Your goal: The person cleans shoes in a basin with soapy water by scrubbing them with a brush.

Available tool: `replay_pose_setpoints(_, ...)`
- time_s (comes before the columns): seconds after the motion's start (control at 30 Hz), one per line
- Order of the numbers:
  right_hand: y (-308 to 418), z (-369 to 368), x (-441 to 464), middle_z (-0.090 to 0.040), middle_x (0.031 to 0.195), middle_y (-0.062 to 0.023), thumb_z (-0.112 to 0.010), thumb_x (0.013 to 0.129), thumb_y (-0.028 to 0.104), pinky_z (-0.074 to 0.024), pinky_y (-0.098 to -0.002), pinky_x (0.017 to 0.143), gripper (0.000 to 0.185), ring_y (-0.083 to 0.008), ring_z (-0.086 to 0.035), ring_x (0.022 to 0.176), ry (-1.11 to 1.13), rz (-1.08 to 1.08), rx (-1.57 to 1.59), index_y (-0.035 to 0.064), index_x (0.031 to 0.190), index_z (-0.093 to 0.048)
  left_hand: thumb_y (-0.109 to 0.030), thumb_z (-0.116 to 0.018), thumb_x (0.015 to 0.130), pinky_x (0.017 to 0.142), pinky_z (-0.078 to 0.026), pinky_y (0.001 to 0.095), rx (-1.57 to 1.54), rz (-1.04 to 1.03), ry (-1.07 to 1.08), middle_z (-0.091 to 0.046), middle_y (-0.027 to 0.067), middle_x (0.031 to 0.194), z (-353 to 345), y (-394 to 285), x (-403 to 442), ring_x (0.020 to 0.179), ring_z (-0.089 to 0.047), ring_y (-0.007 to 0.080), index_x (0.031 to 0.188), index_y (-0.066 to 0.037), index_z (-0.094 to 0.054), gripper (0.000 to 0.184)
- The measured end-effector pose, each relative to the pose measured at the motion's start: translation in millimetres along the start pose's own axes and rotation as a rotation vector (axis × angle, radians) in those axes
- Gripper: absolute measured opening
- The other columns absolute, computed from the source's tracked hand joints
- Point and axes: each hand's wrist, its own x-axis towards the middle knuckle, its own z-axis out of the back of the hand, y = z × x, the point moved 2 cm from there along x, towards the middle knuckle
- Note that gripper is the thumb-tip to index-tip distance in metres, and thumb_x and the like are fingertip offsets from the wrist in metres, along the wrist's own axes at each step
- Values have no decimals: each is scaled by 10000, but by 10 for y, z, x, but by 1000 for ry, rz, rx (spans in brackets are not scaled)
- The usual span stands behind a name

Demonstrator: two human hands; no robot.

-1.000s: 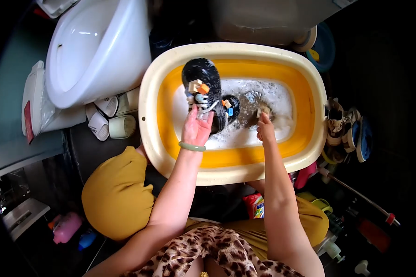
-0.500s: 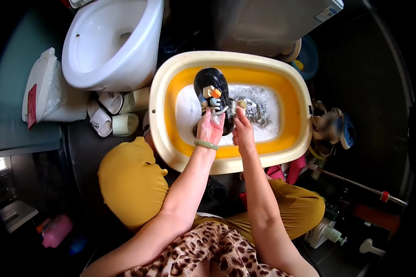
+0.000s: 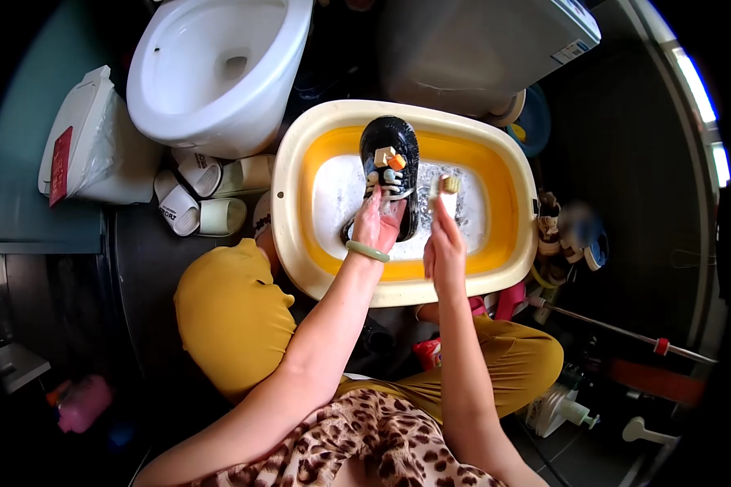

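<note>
My left hand (image 3: 375,223), with a pale green bangle at its wrist, grips a wet black clog (image 3: 391,135) by its heel end. Block-shaped and bluish charms decorate the clog, and a light strap or cord crosses it near my fingers. My right hand (image 3: 444,250) is closed around the handle of a small scrubbing brush (image 3: 449,185). The brush is held to the right of the clog, apart from it, with its bristle end pointing away from me. Both are over a cream and yellow basin (image 3: 299,142) holding sudsy water (image 3: 333,183). Another dark piece shows partly below the clog.
A white toilet (image 3: 142,89) stands at the far left, near a lidded bin (image 3: 130,158) and several slippers (image 3: 219,215). A grey appliance (image 3: 479,57) is behind the basin. Shoes (image 3: 581,235) and a metal pole (image 3: 609,326) lie at the right.
The brush has moved away from the clog's side, to the right, and turned. My left hand still holds the clog. The whole view has shifted slightly.
</note>
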Motion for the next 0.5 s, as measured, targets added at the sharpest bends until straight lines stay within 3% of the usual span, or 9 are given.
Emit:
replay_pose_setpoints(0.07,-37,-243,-255,-529,733,17,-421,912,37,-303,-204,357,410,-47,-360,424,75,48,39,105,1316,-450,-218,-491,920,883,-470,334,-36,32,-24,-589,60,1088,34,9,34,1002,-568,188,1165,-58,-499,292)
replay_pose_setpoints(0.1,-49,-367,-319,-520,732,24,-435,908,36,-311,-203,388,412,-48,-371,451,123,-72,-42,141,1305,-474,-222,-480,924,865,-477,342,47,168,79,-592,82,1072,49,-18,37,973,-580,208,1167,-50,-490,297)
replay_pose_setpoints(0.13,-99,-409,-253,-491,710,27,-473,902,71,-319,-208,395,399,-53,-385,468,89,-59,-143,171,1287,-499,-219,-467,929,835,-487,350,-59,205,248,-594,97,1061,44,-13,0,950,-591,209,1158,-48,-491,286)
replay_pose_setpoints(0.2,-252,-250,100,-495,710,23,-509,890,95,-331,-212,407,399,-59,-395,475,-31,-76,-172,173,1281,-505,-207,-459,932,809,-494,345,74,45,-89,-598,77,1062,92,-12,64,949,-592,200,1125,-58,-505,248)
replay_pose_setpoints(0.27,-393,171,536,-498,696,24,-515,884,98,-340,-214,405,391,-67,-396,466,-51,-228,-76,181,1266,-519,-169,-518,899,848,-492,353,57,-6,-130,-608,50,1035,114,-171,44,939,-593,202,1057,-72,-533,186)
replay_pose_setpoints(0.33,-489,554,843,-514,687,28,-516,876,95,-352,-216,404,394,-79,-393,456,-69,-128,-251,195,1257,-527,-180,-541,888,822,-489,344,204,-7,-266,-611,40,991,-18,-320,78,903,-589,194,1042,-74,-534,187)
replay_pose_setpoints(0.4,-489,1077,1121,-538,679,8,-499,887,125,-386,-227,410,388,-87,-425,462,75,-73,-440,235,1258,-525,-186,-564,875,795,-477,343,440,-20,-299,-606,40,958,27,-471,226,877,-581,184,1033,-82,-537,191)
replay_pose_setpoints(0.5,248,1215,1024,-577,708,-60,-466,903,163,-460,-269,445,365,-114,-508,497,176,-185,-1148,264,1247,-529,-158,-574,862,801,-450,341,583,-37,-363,-602,67,949,100,-608,340,890,-578,194,1022,-69,-542,186)
